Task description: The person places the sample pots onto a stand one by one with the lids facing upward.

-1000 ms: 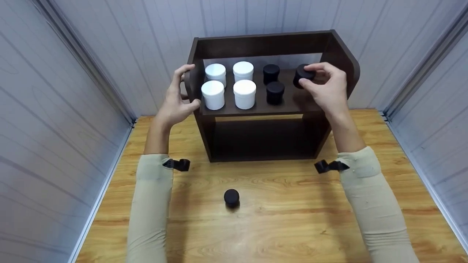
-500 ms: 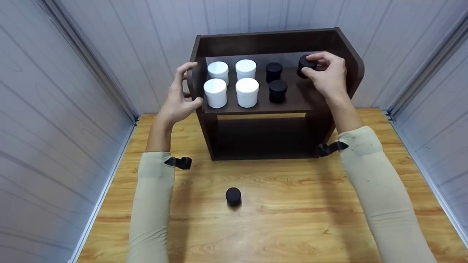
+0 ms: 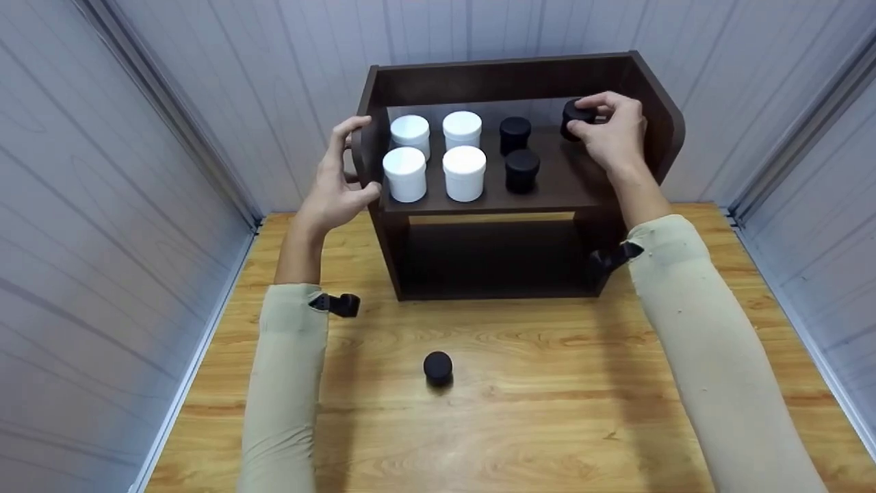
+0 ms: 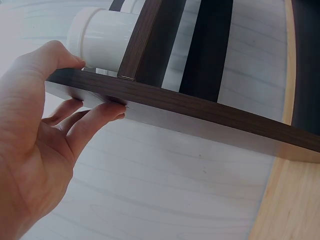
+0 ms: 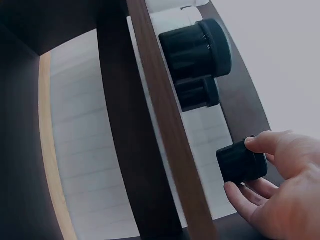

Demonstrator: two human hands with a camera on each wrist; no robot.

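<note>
**Black jar held at the back right of the dark shelf**

The person's right hand [image 3: 616,133] is up on the top board of the dark brown wooden shelf unit [image 3: 506,198], fingers and thumb curled round a small round black plastic jar [image 3: 575,118]. In the right wrist view the thumb sits on the jar's top edge and the fingertips [image 5: 235,192] press its lower side, so the hand is clamped on it. The jar is at the rear right of the top board, close to the shelf's right side panel, and I cannot tell whether its base touches the board.

The left hand [image 3: 339,188] grips the shelf's left side panel. The left wrist view shows the thumb over the panel's upper edge and the fingers [image 4: 92,125] curled beneath it, closed on the wood.

On the same board stand four white plastic jars [image 3: 438,156] in a two-by-two block on the left. Two more black jars [image 3: 519,150] stand one behind the other near the middle, well apart from the held one.

The shelf stands on a light wooden table [image 3: 547,411] against pale panelled walls. A lone black jar [image 3: 438,367] rests on the table in front, between the two beige sleeves. The shelf's lower compartment is dark.
</note>
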